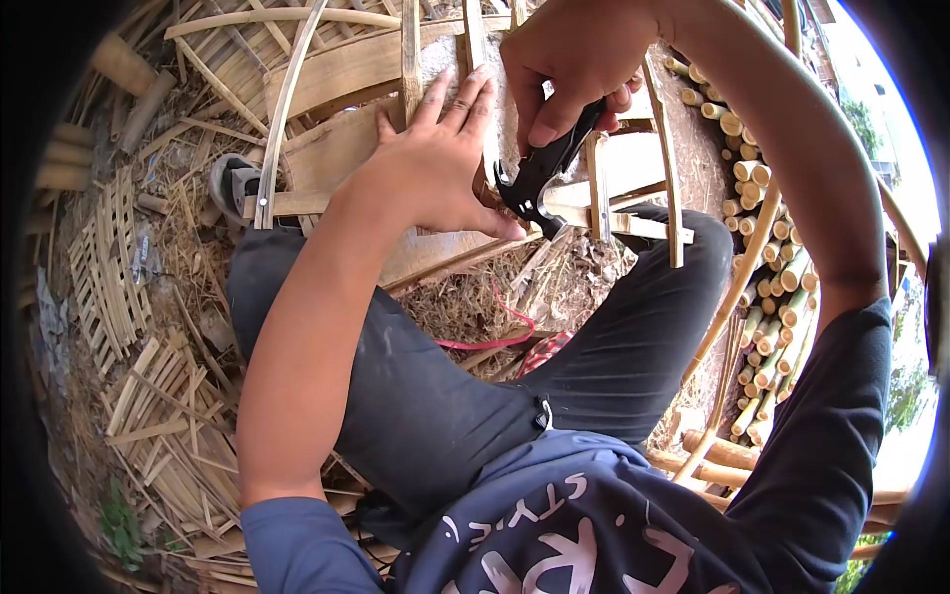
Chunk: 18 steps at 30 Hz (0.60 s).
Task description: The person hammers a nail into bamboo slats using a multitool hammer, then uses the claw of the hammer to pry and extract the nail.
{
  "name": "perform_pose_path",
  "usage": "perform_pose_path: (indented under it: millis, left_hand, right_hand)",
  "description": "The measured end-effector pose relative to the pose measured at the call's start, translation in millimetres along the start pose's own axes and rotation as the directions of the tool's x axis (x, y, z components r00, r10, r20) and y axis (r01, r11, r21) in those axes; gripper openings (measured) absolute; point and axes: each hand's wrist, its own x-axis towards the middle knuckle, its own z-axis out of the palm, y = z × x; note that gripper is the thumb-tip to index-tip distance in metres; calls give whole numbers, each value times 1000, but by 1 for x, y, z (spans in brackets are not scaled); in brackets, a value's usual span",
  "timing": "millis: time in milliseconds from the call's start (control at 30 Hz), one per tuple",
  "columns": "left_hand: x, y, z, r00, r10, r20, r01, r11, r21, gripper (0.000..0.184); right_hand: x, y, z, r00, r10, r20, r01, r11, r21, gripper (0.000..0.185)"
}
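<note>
My right hand [584, 74] is closed round the black handle of a claw hammer [532, 190]. The hammer's head points down toward me, by the near end of a bamboo strip. My left hand [430, 168] lies with its fingers stretched out over upright bamboo strips, its thumb reaching close to the hammer head. Under both hands is a frame of split bamboo slats [411, 59] and wider boards [341, 148], resting across my bent legs. Whether a nail is under the hammer I cannot make out.
Cut bamboo poles [767, 287] are stacked on the right. Split bamboo scraps [163, 406] and a woven bamboo piece [104, 272] lie on the ground at left. A pink strap [485, 344] runs between my legs [416, 366]. A long curved pole [737, 287] stands by my right knee.
</note>
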Motion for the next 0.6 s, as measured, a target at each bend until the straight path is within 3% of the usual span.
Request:
perform_pose_path:
  millis: [133,200,267,433,600]
  left_hand:
    - [-1,0,1,1000,8,-24,-8,1000,-13,151]
    - [-2,1,1,999,10,-41,-12,1000,-27,151]
    - [-2,1,2,998,13,-66,-13,1000,4,151]
    - [1,-1,7,998,16,-68,-19,999,-33,151]
    - [6,-2,3,1000,-6,-2,6,1000,-9,151]
  right_hand:
    - [-3,-3,5,1000,9,-30,-9,1000,20,36]
    - [1,-15,15,980,167,-107,-168,986,2,36]
    - [-2,-11,11,993,111,-26,-111,994,11,36]
    - [13,6,13,992,115,-57,-114,993,34,34]
    - [19,-5,-24,988,66,142,-46,989,-139,31]
